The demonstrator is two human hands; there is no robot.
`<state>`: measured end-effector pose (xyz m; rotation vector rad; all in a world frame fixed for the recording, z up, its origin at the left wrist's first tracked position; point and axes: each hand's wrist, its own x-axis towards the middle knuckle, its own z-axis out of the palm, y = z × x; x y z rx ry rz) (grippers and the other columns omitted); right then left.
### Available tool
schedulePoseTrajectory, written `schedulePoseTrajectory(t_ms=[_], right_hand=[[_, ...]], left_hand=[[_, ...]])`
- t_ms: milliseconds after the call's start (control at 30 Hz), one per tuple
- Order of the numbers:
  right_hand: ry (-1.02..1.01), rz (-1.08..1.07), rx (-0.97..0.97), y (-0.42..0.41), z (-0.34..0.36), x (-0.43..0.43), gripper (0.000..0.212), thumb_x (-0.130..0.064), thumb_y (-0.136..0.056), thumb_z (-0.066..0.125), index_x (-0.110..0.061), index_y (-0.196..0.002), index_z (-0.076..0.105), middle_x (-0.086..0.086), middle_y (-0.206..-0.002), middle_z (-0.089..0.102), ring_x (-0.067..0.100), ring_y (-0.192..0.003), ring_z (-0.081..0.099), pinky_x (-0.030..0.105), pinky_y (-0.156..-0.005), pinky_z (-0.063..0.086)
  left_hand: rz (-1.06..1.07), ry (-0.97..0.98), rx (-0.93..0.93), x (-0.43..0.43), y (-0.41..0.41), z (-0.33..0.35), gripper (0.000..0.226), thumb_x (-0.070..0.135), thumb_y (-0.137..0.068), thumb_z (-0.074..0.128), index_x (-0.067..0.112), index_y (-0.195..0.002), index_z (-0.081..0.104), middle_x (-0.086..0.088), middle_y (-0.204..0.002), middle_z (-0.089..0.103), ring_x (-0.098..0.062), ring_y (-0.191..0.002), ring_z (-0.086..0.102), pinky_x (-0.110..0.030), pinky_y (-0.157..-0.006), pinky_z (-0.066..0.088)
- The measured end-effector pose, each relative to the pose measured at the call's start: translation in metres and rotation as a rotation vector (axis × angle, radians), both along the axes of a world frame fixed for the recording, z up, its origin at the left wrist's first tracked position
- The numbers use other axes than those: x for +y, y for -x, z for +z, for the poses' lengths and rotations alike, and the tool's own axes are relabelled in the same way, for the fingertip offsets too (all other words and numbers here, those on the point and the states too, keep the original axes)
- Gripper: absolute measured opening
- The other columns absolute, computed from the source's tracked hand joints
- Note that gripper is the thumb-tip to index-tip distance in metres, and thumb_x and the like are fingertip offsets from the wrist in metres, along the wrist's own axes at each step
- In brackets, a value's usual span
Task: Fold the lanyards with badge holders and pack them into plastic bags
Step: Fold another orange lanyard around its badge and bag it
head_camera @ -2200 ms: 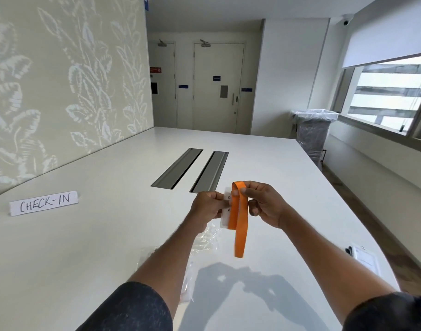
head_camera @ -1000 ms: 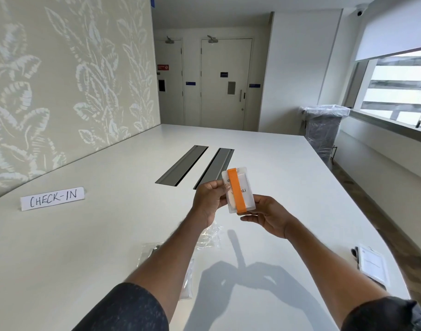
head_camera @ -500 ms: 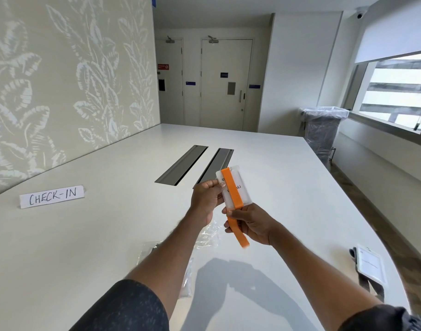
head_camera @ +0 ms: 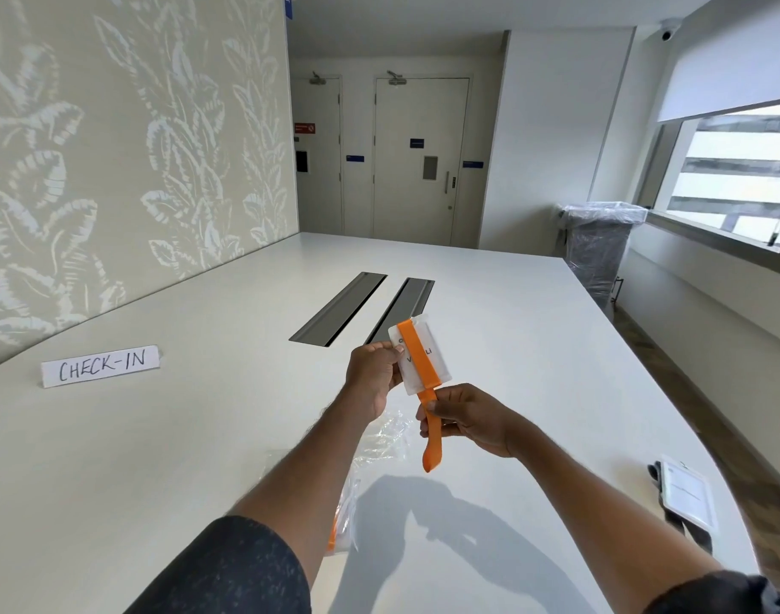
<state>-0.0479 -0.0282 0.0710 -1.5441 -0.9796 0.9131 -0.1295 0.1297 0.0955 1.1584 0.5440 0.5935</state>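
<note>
A clear badge holder with a white card is held up over the table by my left hand, which pinches its left edge. An orange lanyard runs diagonally across the holder's face and hangs as a loose loop below it. My right hand pinches the strap just under the holder. Clear plastic bags lie on the table beneath my left forearm, one with an orange strap inside.
A white table has two grey cable slots in its middle. A "CHECK-IN" sign stands at left. Another badge holder with a dark lanyard lies near the right edge. A lined bin stands beyond the table.
The strap had been wrapped flat on the holder; now my right hand has slid down it and a loop of orange lanyard hangs below. My left hand keeps hold of the holder.
</note>
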Motion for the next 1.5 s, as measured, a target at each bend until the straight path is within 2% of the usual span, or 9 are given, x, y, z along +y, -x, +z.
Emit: schedulePoseTrajectory(t_ms=[233, 367, 567, 700, 800, 1000, 1167, 1367, 1500], right_hand=[[0.100, 0.022, -0.166, 0.000, 0.003, -0.002, 0.023, -0.007, -0.098, 0.049, -0.008, -0.091, 0.071, 0.007, -0.084, 0.071, 0.021, -0.083, 0.069, 0.032, -0.085, 0.056], [0.137, 0.001, -0.213, -0.002, 0.002, -0.004, 0.023, -0.006, -0.098, 0.048, -0.007, -0.091, 0.071, 0.009, -0.086, 0.070, 0.022, -0.085, 0.068, 0.036, -0.089, 0.056], [0.085, 0.031, -0.147, 0.002, 0.006, -0.003, 0.024, -0.010, -0.098, 0.050, -0.007, -0.090, 0.072, 0.009, -0.085, 0.072, 0.022, -0.083, 0.070, 0.032, -0.080, 0.057], [0.018, 0.001, 0.009, 0.002, 0.005, -0.002, 0.027, -0.014, -0.099, 0.050, -0.001, -0.091, 0.072, 0.017, -0.084, 0.070, 0.030, -0.079, 0.067, 0.040, -0.081, 0.057], [-0.033, 0.000, 0.081, 0.002, 0.007, 0.000, 0.026, -0.018, -0.097, 0.052, -0.001, -0.091, 0.072, 0.016, -0.081, 0.069, 0.029, -0.069, 0.064, 0.037, -0.073, 0.056], [-0.024, -0.077, 0.138, -0.005, 0.022, 0.005, 0.029, -0.021, -0.101, 0.048, -0.003, -0.101, 0.070, 0.013, -0.089, 0.074, 0.021, -0.065, 0.065, 0.032, -0.063, 0.056], [-0.018, -0.172, 0.259, -0.014, 0.028, 0.008, 0.028, -0.020, -0.098, 0.049, -0.004, -0.109, 0.068, 0.015, -0.107, 0.074, 0.018, -0.062, 0.065, 0.027, -0.058, 0.054], [-0.045, -0.152, 0.189, -0.023, 0.030, 0.002, 0.029, -0.025, -0.097, 0.051, -0.008, -0.113, 0.068, 0.009, -0.106, 0.074, 0.018, -0.065, 0.065, 0.027, -0.055, 0.049], [-0.035, -0.172, -0.050, -0.028, 0.025, 0.001, 0.020, -0.016, -0.089, 0.064, -0.017, -0.107, 0.074, 0.003, -0.095, 0.074, 0.014, -0.061, 0.058, 0.024, -0.051, 0.043]], left_hand=[[0.010, 0.073, 0.051, 0.000, -0.002, -0.002, 0.012, 0.004, -0.095, 0.055, 0.009, -0.102, 0.064, -0.011, -0.095, 0.070, -0.025, -0.088, 0.067, -0.040, -0.077, 0.057], [0.026, 0.047, 0.093, 0.002, -0.001, -0.003, 0.019, 0.005, -0.095, 0.056, 0.005, -0.113, 0.063, -0.015, -0.105, 0.070, -0.029, -0.095, 0.067, -0.047, -0.090, 0.055], [0.110, -0.105, 0.162, 0.000, -0.001, -0.007, 0.013, 0.015, -0.094, 0.061, 0.011, -0.107, 0.064, -0.010, -0.107, 0.070, -0.030, -0.100, 0.067, -0.046, -0.091, 0.056], [0.163, -0.157, 0.151, -0.001, 0.000, -0.006, 0.021, 0.014, -0.093, 0.062, 0.006, -0.112, 0.067, -0.011, -0.105, 0.071, -0.030, -0.099, 0.068, -0.046, -0.090, 0.057], [0.190, -0.257, 0.171, -0.001, 0.003, -0.007, 0.017, 0.014, -0.091, 0.063, 0.008, -0.105, 0.071, -0.008, -0.097, 0.072, -0.029, -0.095, 0.069, -0.047, -0.089, 0.057], [0.065, -0.385, 0.209, -0.008, 0.007, -0.016, 0.011, 0.011, -0.089, 0.063, 0.014, -0.087, 0.072, -0.012, -0.091, 0.075, -0.032, -0.093, 0.070, -0.049, -0.086, 0.058], [-0.076, -0.413, 0.214, -0.013, 0.008, -0.021, 0.018, 0.010, -0.090, 0.063, 0.008, -0.104, 0.074, -0.014, -0.098, 0.075, -0.033, -0.097, 0.070, -0.049, -0.085, 0.059], [-0.180, -0.384, 0.256, -0.008, 0.009, -0.027, 0.021, 0.008, -0.093, 0.059, 0.007, -0.111, 0.071, -0.011, -0.102, 0.074, -0.029, -0.097, 0.071, -0.044, -0.086, 0.059], [-0.210, -0.319, 0.248, -0.008, 0.009, -0.034, 0.022, 0.006, -0.095, 0.057, 0.005, -0.112, 0.070, -0.014, -0.105, 0.073, -0.029, -0.097, 0.071, -0.045, -0.089, 0.057]])
